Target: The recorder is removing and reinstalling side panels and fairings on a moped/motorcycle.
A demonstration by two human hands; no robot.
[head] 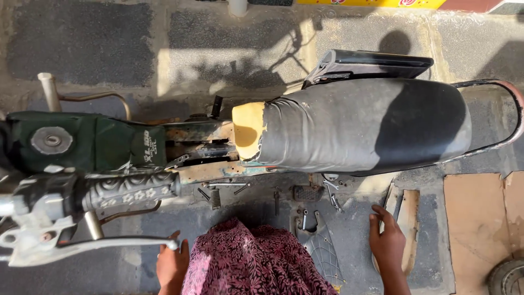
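One motorcycle (262, 136) with one torn seat (360, 125) is shown, one right hand (386, 240) spread on the ground (355, 229), one left hand (172, 265) loosely curled, nothing gripped.

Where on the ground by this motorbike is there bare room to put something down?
The cardboard sheet right of the right hand lies bare, as does the pavement beyond the seat. Crowded: small metal parts scattered under the bike, ahead of both hands.

Sunlit concrete floor (349, 33) with dark patches, hard shadows, and flattened cardboard (475, 218) at one edge.
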